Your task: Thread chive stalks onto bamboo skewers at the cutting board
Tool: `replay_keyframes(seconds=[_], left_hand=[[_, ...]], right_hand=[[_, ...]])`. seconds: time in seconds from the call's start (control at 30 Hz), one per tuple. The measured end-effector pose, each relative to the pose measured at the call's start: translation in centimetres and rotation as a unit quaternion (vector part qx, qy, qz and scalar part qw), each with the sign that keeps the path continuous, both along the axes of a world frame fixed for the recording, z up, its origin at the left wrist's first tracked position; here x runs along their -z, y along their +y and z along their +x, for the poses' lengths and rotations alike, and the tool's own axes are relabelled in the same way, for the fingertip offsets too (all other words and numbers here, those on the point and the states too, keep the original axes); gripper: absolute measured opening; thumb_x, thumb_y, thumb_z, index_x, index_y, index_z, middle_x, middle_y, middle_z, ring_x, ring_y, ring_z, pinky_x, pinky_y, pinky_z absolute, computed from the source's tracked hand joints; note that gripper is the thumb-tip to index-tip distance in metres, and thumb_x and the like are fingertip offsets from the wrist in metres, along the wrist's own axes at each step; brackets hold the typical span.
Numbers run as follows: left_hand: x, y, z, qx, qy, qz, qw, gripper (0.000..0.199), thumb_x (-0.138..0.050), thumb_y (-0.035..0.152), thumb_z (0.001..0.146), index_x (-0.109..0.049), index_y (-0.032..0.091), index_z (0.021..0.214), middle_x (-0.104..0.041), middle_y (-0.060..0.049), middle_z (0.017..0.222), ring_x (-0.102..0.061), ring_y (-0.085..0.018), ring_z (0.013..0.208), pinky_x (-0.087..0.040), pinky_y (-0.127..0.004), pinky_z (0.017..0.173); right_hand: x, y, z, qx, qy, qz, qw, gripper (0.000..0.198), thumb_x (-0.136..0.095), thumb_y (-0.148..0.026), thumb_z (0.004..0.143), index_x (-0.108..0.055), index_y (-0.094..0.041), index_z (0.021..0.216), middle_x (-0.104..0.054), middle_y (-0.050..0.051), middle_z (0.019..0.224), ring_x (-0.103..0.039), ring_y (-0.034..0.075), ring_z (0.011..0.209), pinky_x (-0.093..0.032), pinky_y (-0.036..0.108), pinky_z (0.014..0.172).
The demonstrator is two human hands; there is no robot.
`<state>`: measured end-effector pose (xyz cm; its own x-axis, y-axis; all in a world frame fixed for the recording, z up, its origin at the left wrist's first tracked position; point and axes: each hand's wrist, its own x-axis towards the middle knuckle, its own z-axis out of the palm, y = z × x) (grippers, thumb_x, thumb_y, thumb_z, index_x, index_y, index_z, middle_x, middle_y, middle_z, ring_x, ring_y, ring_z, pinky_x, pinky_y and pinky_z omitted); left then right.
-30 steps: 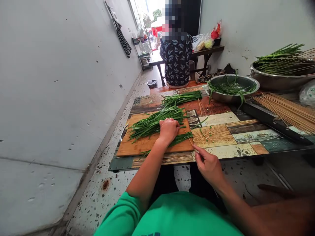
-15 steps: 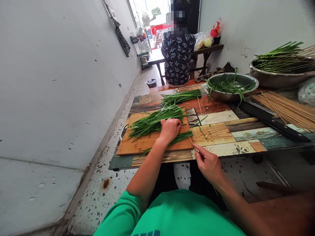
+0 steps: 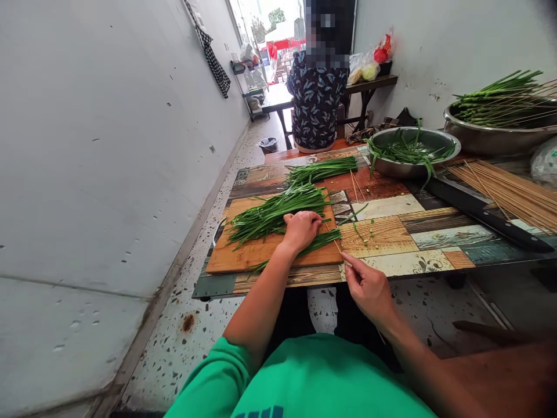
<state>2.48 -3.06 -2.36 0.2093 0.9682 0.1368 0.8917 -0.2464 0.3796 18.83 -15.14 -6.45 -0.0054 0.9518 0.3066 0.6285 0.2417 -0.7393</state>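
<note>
A wooden cutting board (image 3: 226,258) lies near the table's front edge, with a thick pile of green chives (image 3: 274,212) across it. A smaller bunch of chives (image 3: 324,239) lies along the board's near right part, partly under my left wrist. My left hand (image 3: 301,229) is closed at the right end of the chives, fingers curled over some stalks; its fingertips are partly hidden. Between thumb and forefinger my right hand (image 3: 368,284) pinches a thin bamboo skewer (image 3: 337,246), which slants up-left across the small bunch toward my left hand.
Another chive bunch (image 3: 324,169) lies behind the board. To the right are a metal bowl of loose greens (image 3: 413,168), a black-handled knife (image 3: 500,223), many skewers (image 3: 513,191) and a larger basin (image 3: 496,139) of skewered greens. A person (image 3: 317,104) sits beyond the table.
Both hands, the skewer and the chives stay almost where they were. The view has shifted very slightly, and the person beyond the table has moved a little.
</note>
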Motion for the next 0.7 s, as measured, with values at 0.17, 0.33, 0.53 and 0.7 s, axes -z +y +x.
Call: replay_keyframes(seconds=[0.17,0.33,0.53,0.7], left_hand=[[-0.14,-0.1,0.14,-0.02,-0.019,-0.011,1.0,0.02,-0.052,0.026,0.085,-0.071,0.023,0.089,-0.072,-0.002,0.098,-0.06,-0.021,0.1,-0.03,-0.036,0.083],[-0.26,-0.22,0.23,-0.027,-0.023,-0.021,0.999,0.02,-0.051,0.026,0.086,-0.07,0.022,0.089,-0.072,-0.003,0.097,-0.061,-0.02,0.099,-0.031,-0.036,0.085],[-0.28,-0.31,0.26,-0.021,-0.024,-0.018,0.999,0.019,-0.051,0.027,0.086,-0.07,0.022,0.089,-0.072,-0.002,0.1,-0.06,-0.02,0.1,-0.03,-0.035,0.084],[-0.27,-0.44,0.32,-0.023,-0.035,-0.016,0.999,0.018,-0.052,0.026,0.086,-0.07,0.022,0.087,-0.072,-0.002,0.1,-0.06,-0.02,0.1,-0.03,-0.035,0.083]], right_hand=[[0.03,0.01,-0.01,-0.004,-0.006,0.002,1.0,0.035,-0.045,-0.024,0.087,-0.067,-0.015,0.112,-0.072,0.008,0.102,-0.07,0.019,0.081,-0.054,0.025,0.07],[0.08,0.07,-0.08,0.0,-0.005,0.006,1.0,0.036,-0.045,-0.026,0.087,-0.067,-0.014,0.112,-0.073,0.008,0.1,-0.071,0.019,0.08,-0.053,0.026,0.066],[-0.05,0.14,-0.11,0.002,0.005,0.004,1.0,0.036,-0.046,-0.025,0.086,-0.068,-0.013,0.112,-0.074,0.008,0.097,-0.071,0.019,0.077,-0.053,0.026,0.064],[-0.02,0.05,-0.05,-0.002,0.007,0.0,1.0,0.036,-0.045,-0.025,0.086,-0.068,-0.014,0.111,-0.073,0.007,0.098,-0.071,0.019,0.077,-0.053,0.026,0.064]])
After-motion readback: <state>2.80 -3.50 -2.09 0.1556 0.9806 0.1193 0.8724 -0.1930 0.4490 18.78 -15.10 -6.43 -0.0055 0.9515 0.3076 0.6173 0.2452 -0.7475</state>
